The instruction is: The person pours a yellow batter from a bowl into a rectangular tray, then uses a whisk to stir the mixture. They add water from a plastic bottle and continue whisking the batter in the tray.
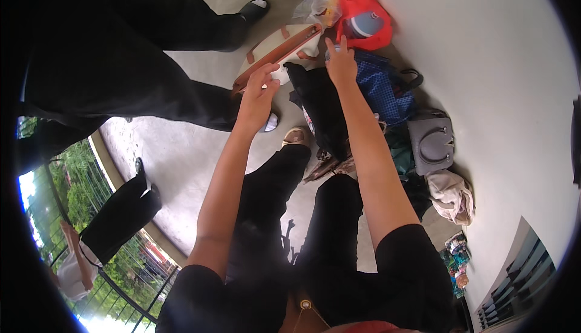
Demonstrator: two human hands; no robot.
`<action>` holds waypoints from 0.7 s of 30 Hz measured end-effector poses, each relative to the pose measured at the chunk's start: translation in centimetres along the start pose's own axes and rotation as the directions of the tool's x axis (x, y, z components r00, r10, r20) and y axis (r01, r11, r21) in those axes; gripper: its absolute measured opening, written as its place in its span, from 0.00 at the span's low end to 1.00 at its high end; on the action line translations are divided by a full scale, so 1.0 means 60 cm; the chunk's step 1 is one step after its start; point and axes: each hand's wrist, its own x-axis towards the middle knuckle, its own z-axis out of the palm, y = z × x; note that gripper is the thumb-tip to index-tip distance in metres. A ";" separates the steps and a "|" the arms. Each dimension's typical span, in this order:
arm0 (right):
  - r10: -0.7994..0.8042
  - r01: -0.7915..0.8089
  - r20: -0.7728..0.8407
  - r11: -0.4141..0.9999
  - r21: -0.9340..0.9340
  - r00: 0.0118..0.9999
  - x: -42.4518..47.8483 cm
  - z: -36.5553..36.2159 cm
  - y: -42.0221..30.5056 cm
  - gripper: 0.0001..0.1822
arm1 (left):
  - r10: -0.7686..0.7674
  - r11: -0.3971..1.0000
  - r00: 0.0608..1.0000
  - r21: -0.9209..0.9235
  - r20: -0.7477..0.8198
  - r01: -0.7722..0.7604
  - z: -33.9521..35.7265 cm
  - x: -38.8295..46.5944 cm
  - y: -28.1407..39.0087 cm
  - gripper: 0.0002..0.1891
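Observation:
My left hand (259, 100) is over the near end of a cream handbag (268, 45) with brown trim, its fingers apart and curled; whether it touches the bag I cannot tell. The handbag lies tilted on the floor with its top facing up. My right hand (341, 63) reaches farther out, fingers spread, beside a round, pale lidded thing partly hidden under it. Just beyond it, a red plastic bag (383, 29) holds a blue-grey container (366, 24). A black cloth bag (320, 101) slumps between my forearms, next to a blue checked bag (381, 88).
A grey handbag (431, 144) and a beige cloth bundle (450, 197) lie along the white wall (508, 106). A clear plastic bag (317, 6) lies beyond the cream handbag. People in black trousers (113, 61) stand close on the left. Farther left, another person is near a railing (131, 303).

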 end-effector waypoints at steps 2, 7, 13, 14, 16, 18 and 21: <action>0.044 -0.051 0.070 0.994 0.096 0.997 0.011 0.024 0.032 0.28 | -0.021 1.000 1.000 0.018 0.002 0.021 -0.014 0.004 0.007 0.16; 0.086 0.023 -0.308 0.942 0.334 0.947 -0.029 -0.066 0.117 0.16 | -0.093 0.994 0.996 -0.053 -0.016 0.092 -0.036 -0.031 0.060 0.15; 0.441 -0.304 0.110 0.398 0.866 0.891 -0.177 -0.326 0.134 0.13 | -0.106 0.994 0.994 -0.026 0.039 0.107 -0.072 -0.060 0.201 0.15; 0.454 -0.298 0.122 0.340 0.892 0.883 -0.202 -0.381 0.116 0.13 | -0.116 0.993 0.991 -0.022 0.069 0.118 -0.077 -0.066 0.235 0.15; 0.463 -0.261 0.109 0.276 0.925 0.879 -0.244 -0.499 0.077 0.12 | -0.093 0.994 0.989 -0.050 0.116 0.099 -0.083 -0.083 0.294 0.15; 0.469 -0.215 0.074 0.254 0.943 0.880 -0.288 -0.609 0.039 0.12 | -0.060 0.997 0.982 -0.038 0.180 0.068 -0.074 -0.101 0.349 0.16; 0.473 -0.186 0.004 0.339 0.922 0.881 -0.348 -0.742 0.000 0.13 | 0.041 0.998 0.950 0.031 0.309 -0.053 -0.044 -0.117 0.427 0.16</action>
